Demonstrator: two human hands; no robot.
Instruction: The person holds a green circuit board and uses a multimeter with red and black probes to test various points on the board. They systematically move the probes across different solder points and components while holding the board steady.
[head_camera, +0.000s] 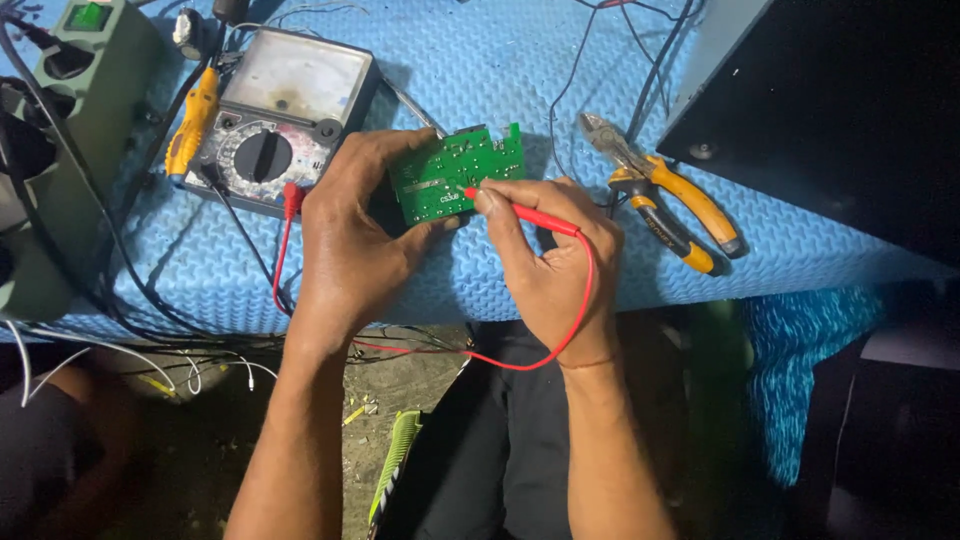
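Circuit board (455, 172) lower-left corner behind left hand (350, 235); black box (840, 110) cropped top/right.

A blue textured foam mat (470, 60) is covering the counter. An analog multimeter (275, 120) is lying on it at left, beside a yellow tool (192, 120), with orange-handled pliers (660, 190) resting at right and a dark box (830, 100) sitting in the far right corner.

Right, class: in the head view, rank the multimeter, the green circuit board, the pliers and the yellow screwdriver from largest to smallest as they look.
1. Multimeter
2. Pliers and green circuit board: too alike to rank; the left hand covers part of the board.
3. Yellow screwdriver
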